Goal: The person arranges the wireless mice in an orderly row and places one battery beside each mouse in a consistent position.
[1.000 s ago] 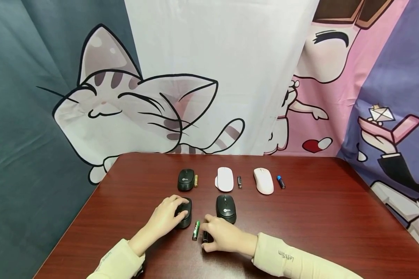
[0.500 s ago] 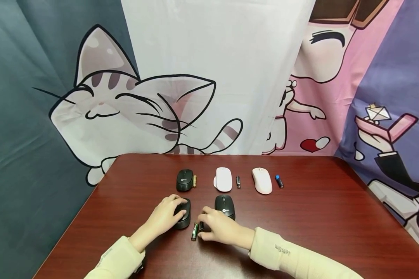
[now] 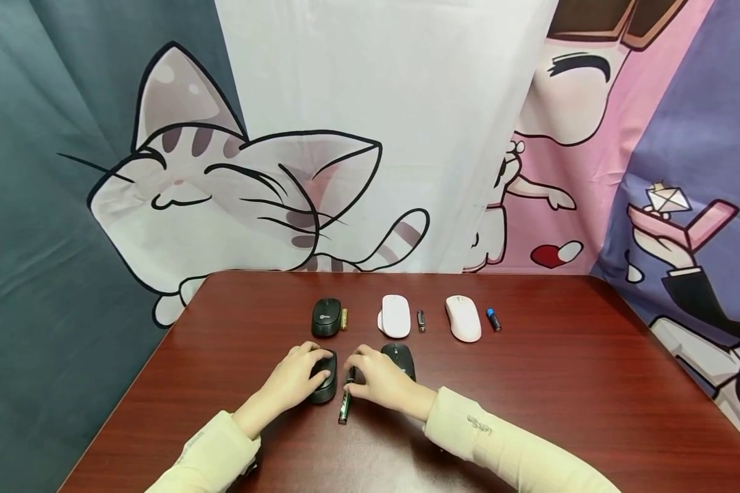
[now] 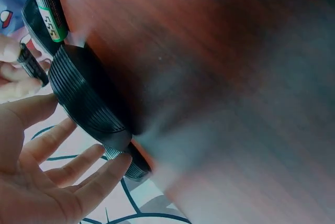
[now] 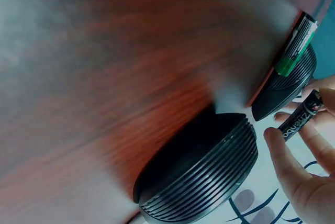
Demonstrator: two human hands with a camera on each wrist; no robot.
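Note:
My left hand (image 3: 288,378) holds a black computer mouse (image 3: 329,392), its thumb on the near right side and its fingertips at the far end. Ridges along that mouse's side show in the left wrist view. Between thumb and fingers, my right hand (image 3: 381,381) pinches a black AA-size battery (image 5: 302,115) with white lettering, just right of the mouse. A green-and-black battery (image 3: 343,409) lies on the table close below it. Partly covered by the right hand in the head view, a second black mouse (image 3: 398,356) sits just beyond.
Along the back of the brown table (image 3: 530,397) stand a black mouse (image 3: 326,317) with a gold battery (image 3: 344,319), a white mouse (image 3: 396,316) with a dark battery (image 3: 421,320), and another white mouse (image 3: 464,318) with a blue-ended battery (image 3: 493,320). Cartoon curtains hang behind.
My right hand has carried the black battery forward and slightly left, past the green battery, to beside the left-hand mouse. My left hand stays on its mouse.

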